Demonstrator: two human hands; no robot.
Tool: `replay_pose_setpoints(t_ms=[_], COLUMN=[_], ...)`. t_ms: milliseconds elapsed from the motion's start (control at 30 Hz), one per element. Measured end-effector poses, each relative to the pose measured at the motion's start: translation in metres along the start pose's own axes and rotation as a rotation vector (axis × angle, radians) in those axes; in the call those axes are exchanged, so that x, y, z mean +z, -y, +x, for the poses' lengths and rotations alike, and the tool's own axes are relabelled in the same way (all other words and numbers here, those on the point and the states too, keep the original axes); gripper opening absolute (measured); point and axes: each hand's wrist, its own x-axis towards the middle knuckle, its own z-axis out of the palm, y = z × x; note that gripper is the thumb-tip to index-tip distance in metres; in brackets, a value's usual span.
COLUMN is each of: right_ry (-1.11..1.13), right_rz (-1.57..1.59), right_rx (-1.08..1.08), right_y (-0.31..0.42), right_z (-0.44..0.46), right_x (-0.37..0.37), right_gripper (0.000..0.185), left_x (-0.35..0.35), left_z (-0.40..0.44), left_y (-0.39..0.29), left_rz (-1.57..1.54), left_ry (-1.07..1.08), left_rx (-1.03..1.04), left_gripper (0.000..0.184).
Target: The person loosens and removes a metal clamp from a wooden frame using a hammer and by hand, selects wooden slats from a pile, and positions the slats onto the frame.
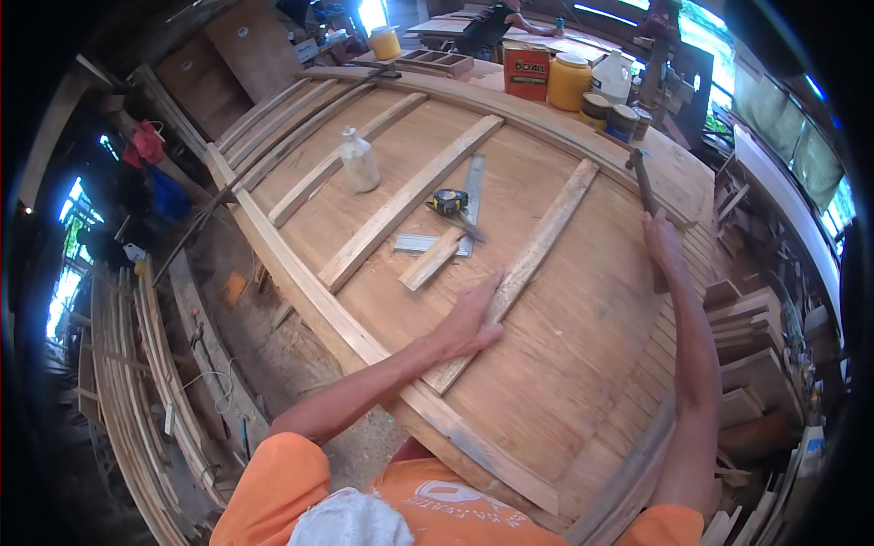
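My left hand [475,316] is closed around the lower part of a wooden slat [551,223], which lies across a curved wooden frame [314,296] on a plywood panel [564,364]. In my right hand [663,238] is a hammer [642,177], held by its handle with the head up near the frame's far rail. On the panel left of the slat lie a tape measure [448,202], a metal square [474,182] and a short wood offcut [431,259]. A whitish plastic bottle [360,164] stands between two other slats.
Along the far edge stand a red DOALL can [526,73], a yellow tub [569,80], a white jug [611,77] and several small cans [622,122]. Long boards [127,364] lean at left; wood pieces [751,337] are stacked at right. Another person [492,25] works at the back.
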Motion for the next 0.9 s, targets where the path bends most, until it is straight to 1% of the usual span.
replay_pose_setpoints(t_ms=[67,133,200,233,300,333,367,400,433,500,533,600,667,733,767,833,867,900], right_ry=[0.017,0.058,0.039,0.025,0.019,0.008,0.010,-0.012,-0.033,-0.009,0.015,0.022,0.026,0.013,0.010,0.087,0.008,-0.073], right_rz=[-0.030,-0.044,-0.060,-0.059,-0.038,-0.002,0.002,0.017,0.035,0.009,-0.035,-0.048,-0.064,0.050,0.054,0.132,0.044,-0.035], right_rx=[-0.037,-0.032,-0.017,-0.030,0.022,0.052,0.045,0.034,0.022,-0.017,-0.039,-0.061,-0.084,0.047,0.041,0.151,0.007,-0.146], right_y=[0.004,0.008,0.008,0.008,0.029,0.032,0.035,0.026,0.018,0.004,-0.001,-0.004,-0.001,0.027,0.031,0.040,0.004,-0.034], right_z=[0.006,-0.004,-0.001,-0.003,-0.018,-0.017,-0.018,-0.013,-0.006,0.004,0.005,0.006,0.003,-0.009,-0.011,-0.007,0.012,0.038], right_x=[0.007,-0.008,-0.010,-0.009,-0.030,-0.032,-0.034,-0.026,-0.018,-0.005,-0.002,-0.001,-0.006,-0.031,-0.040,-0.047,-0.022,0.005], right_gripper=[0.046,0.044,0.044,0.043,0.044,0.044,0.044,0.045,0.045,0.046,0.046,0.047,0.047,0.048,0.048,0.051,0.052,0.053], left_x=[-0.004,-0.006,-0.014,-0.021,-0.043,-0.051,-0.059,-0.066,-0.071,-0.074,-0.074,-0.070,-0.067,-0.066,-0.066,-0.063,-0.061,-0.058], left_z=[-0.002,0.000,0.001,0.001,-0.002,-0.009,-0.019,-0.031,-0.045,-0.079,-0.093,-0.119,-0.133,-0.140,-0.141,-0.141,-0.140,-0.138], left_y=[-0.006,-0.020,-0.036,-0.044,-0.055,-0.061,-0.066,-0.070,-0.071,-0.077,-0.078,-0.077,-0.074,-0.074,-0.074,-0.076,-0.077,-0.077], left_rz=[0.053,0.085,0.185,0.169,0.091,0.090,-0.016,-0.115,-0.102,-0.176,-0.172,-0.132,-0.084,-0.061,-0.056,-0.108,-0.095,-0.169], left_ry=[0.005,0.033,-0.061,-0.042,-0.277,-0.278,-0.393,-0.512,-0.524,-0.662,-0.665,-0.717,-0.706,-0.661,-0.669,-0.595,-0.613,-0.544], left_rx=[-0.023,-0.025,-0.135,-0.124,-0.101,-0.104,-0.144,-0.182,-0.185,-0.278,-0.279,-0.381,-0.396,-0.420,-0.417,-0.381,-0.389,-0.475], left_gripper=[0.091,0.090,0.087,0.087,0.084,0.084,0.081,0.078,0.078,0.072,0.072,0.069,0.067,0.066,0.066,0.066,0.066,0.065])
